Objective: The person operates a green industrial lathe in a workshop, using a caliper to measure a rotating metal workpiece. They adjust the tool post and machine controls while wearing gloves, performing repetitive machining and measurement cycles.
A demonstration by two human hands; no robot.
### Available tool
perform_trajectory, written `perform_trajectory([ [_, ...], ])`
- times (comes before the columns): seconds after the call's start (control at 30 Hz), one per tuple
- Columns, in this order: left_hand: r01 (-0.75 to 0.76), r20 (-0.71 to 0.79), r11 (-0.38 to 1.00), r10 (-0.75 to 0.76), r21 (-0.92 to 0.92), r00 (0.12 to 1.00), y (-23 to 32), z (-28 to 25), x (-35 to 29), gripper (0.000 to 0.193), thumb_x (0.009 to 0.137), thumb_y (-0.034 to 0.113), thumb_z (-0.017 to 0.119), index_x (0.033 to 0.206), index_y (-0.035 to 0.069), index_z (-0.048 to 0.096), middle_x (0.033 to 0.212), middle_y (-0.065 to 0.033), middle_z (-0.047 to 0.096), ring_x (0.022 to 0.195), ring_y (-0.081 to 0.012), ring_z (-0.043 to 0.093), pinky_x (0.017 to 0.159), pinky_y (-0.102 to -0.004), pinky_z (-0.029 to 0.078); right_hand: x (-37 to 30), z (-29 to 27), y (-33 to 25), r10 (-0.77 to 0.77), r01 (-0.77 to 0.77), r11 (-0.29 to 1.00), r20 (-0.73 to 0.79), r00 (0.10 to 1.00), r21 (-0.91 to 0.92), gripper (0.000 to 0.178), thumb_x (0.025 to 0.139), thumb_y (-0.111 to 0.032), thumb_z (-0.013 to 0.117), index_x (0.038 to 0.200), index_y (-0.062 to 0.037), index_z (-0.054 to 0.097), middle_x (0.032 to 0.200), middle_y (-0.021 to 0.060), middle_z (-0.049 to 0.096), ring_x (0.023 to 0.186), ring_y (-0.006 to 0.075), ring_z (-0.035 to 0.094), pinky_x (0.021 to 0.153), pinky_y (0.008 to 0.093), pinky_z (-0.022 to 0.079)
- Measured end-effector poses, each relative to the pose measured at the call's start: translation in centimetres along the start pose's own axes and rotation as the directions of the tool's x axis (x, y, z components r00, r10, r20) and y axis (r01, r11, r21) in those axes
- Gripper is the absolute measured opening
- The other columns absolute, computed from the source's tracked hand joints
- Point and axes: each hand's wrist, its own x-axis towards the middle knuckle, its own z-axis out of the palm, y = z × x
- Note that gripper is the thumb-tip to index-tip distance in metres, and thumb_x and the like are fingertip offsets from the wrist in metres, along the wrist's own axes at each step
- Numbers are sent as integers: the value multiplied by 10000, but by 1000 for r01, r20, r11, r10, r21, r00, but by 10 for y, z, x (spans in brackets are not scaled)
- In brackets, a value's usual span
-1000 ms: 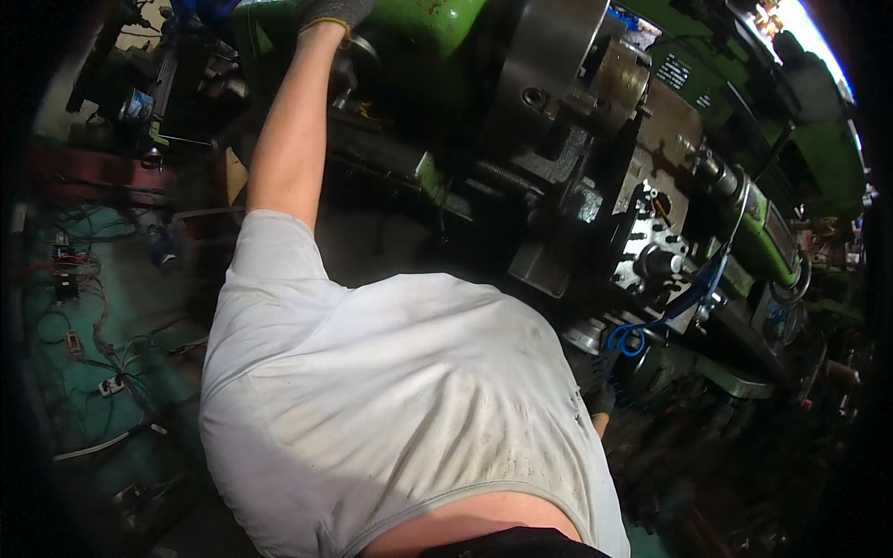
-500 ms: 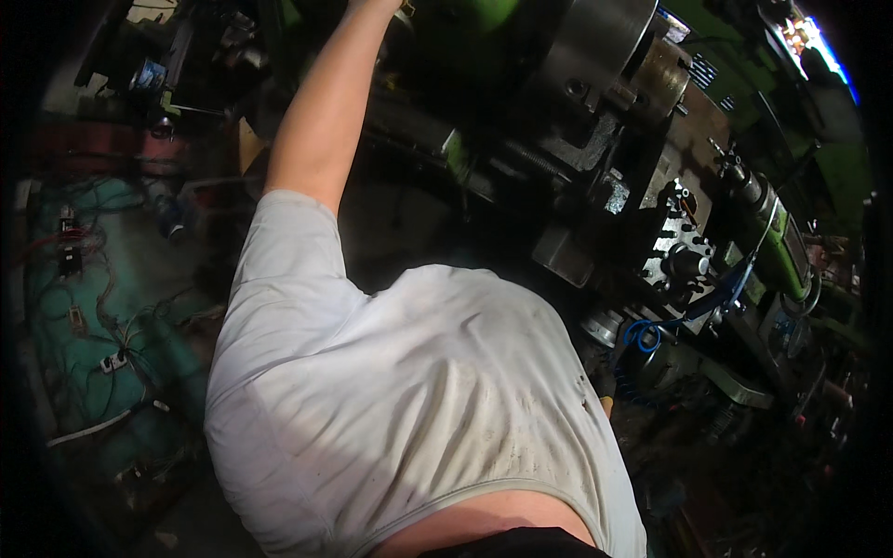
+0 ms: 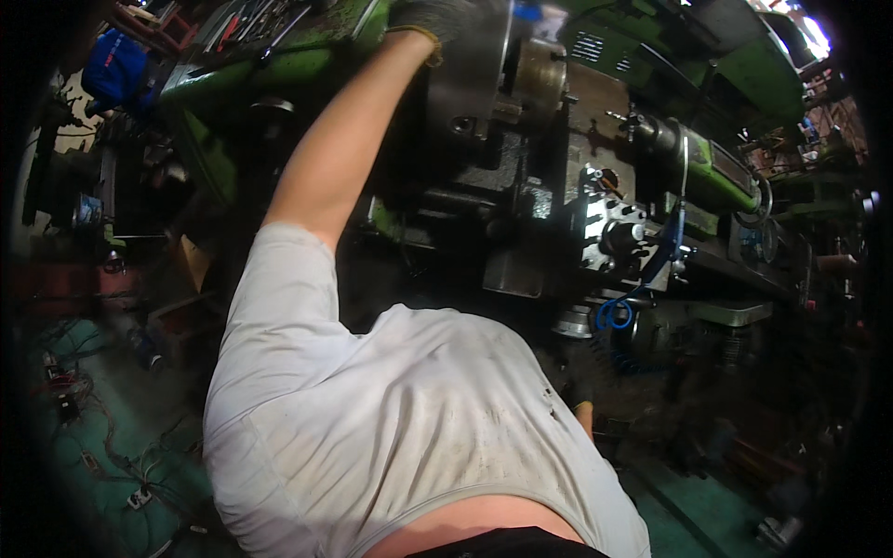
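Note:
My left arm reaches up to a green lathe. At its end my left hand point(image 3: 430, 17), in a dark glove with a yellowish cuff, is beside or on the big grey chuck point(image 3: 470, 79); its fingers are too dark and cut off to make out. A brownish round metal part point(image 3: 541, 76) sits at the chuck's right side. Of my right hand point(image 3: 584, 409) only a sliver at the wrist and a bit of yellow cuff show past my shirt. My body hides the rest, so what it touches cannot be seen.
The tool post point(image 3: 612, 234) stands right of the chuck, with a blue coiled hose point(image 3: 616, 314) hanging below. A green tailstock point(image 3: 721, 177) lies beyond. Hand tools point(image 3: 246, 23) rest on the headstock, near a blue bag point(image 3: 116, 67). Loose cables point(image 3: 139, 498) trail over the green floor.
The view has shifted, bringing the headstock top and my gloved left hand into sight. The lathe appears farther left and lower. My left arm stays stretched toward the chuck.

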Motion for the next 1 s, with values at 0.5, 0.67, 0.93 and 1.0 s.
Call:
perform_trajectory([
  [0.5,328,-111,937,-340,-118,934,-50,117,14,1116,660,599,871,1518,38,430,1445,-294,580,1301,-454,602,1076,-557,502,-33,-30,-15,227,-272,937,212,951,219,420,845,-243,780,1237,-99,748,1185,192,755,1096,373,710,996,491,546],
  [0.67,165,-235,981,-186,-105,954,11,87,-52,1011,714,530,848,1518,61,453,1426,-291,586,1277,-485,598,1065,-579,511,-24,-11,-20,304,-358,906,242,921,225,421,830,-253,793,1223,-106,760,1197,195,752,1107,374,708,1007,489,543],
  [0.93,-20,-279,965,-56,-261,959,16,76,-164,1144,716,421,943,1602,38,330,1526,-304,472,1425,-470,448,1205,-550,378,43,6,-42,356,-428,835,253,900,346,423,806,-269,814,1199,-118,780,1217,199,747,1124,377,705,1024,486,538],
  [1.0,119,-171,876,-221,-467,960,8,77,-182,1068,733,440,946,1543,32,382,1472,-278,499,1382,-437,483,1184,-519,395,41,39,-42,363,-385,835,134,922,393,414,790,-292,818,1173,-137,794,1229,195,748,1135,371,708,1012,485,550],
])
